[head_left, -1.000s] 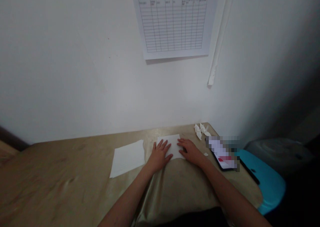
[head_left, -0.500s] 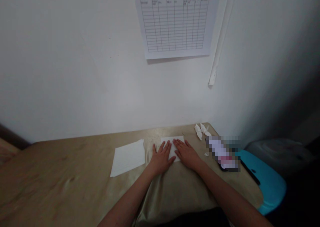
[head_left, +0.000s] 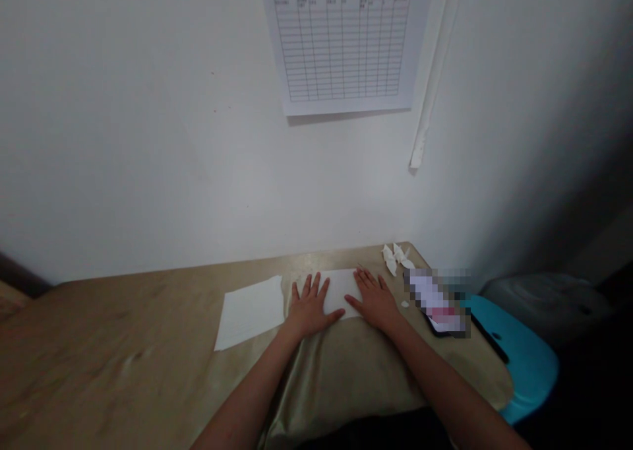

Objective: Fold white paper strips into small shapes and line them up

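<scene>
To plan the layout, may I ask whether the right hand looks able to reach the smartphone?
Probably yes: the right hand rests on a paper sheet, and the smartphone lies to its right, with only a small white scrap between.

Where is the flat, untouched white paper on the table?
In the head view, the paper lies left of centre, just left of the left hand.

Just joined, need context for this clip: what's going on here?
A person has both bare hands on a white sheet of paper on a cloth-covered table. The left hand lies palm down with fingers spread on its left part, the right hand at its right edge. More white paper lies to the left. To the right are small folded white paper pieces and what looks like a phone, its screen pixelated.
</scene>
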Motion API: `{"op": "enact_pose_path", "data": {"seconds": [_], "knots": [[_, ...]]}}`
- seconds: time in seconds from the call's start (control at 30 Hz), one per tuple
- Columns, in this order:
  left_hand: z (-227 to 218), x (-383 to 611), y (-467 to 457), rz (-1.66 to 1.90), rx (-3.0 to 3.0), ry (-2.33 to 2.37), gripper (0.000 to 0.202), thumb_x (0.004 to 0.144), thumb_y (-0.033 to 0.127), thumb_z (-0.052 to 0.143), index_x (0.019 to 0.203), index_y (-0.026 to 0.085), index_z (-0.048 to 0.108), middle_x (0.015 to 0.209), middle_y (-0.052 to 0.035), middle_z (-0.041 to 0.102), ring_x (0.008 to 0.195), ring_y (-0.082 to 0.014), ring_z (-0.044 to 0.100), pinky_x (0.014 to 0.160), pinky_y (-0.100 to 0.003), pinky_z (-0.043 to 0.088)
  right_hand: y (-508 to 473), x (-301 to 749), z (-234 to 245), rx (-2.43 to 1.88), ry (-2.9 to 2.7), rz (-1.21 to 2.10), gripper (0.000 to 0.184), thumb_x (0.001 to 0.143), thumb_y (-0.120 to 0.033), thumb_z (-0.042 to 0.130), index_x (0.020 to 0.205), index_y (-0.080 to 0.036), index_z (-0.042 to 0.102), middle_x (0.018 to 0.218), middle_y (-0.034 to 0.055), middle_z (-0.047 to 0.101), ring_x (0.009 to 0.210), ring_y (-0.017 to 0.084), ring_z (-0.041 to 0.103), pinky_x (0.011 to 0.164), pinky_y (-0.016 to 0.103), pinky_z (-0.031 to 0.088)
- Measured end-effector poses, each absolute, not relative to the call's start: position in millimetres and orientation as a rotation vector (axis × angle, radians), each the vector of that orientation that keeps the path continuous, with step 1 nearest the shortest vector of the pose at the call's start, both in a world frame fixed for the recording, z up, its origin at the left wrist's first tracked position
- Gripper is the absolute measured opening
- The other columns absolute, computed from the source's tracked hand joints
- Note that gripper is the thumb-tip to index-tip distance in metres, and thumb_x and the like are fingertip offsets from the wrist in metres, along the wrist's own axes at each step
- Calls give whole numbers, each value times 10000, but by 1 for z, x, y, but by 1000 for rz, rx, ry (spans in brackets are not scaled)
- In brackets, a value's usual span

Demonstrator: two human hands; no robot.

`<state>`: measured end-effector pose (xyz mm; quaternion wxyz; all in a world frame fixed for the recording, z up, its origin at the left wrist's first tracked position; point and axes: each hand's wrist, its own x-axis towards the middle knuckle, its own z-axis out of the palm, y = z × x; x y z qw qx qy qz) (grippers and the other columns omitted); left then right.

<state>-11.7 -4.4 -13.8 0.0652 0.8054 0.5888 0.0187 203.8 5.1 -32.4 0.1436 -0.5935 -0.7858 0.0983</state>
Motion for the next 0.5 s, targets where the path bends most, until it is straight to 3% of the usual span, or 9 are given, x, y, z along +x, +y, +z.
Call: {"op": "enact_pose_path", "data": {"seconds": [0.33,0.5], "knots": [[-11,-17,-5,18,2416,1762,1046,791,878,340,1596,226,199,1664,-190,40,1543,-395,19,1169,-711,-1,6,204,-31,-1715,-2229,281,783,955,-613,410,1557,-127,293,1628,150,257,1523,306,204,1244,543,102],[-10,-14,-4,37,2435,1793,1037,803,848,391,1579,172,268,1650,-236,114,1534,-431,22,1165,-715,22,4,200,-30,-1621,-2223,197,650,988,-446,417,1505,-54,379,1614,198,279,1521,310,206,1242,512,175]]}}
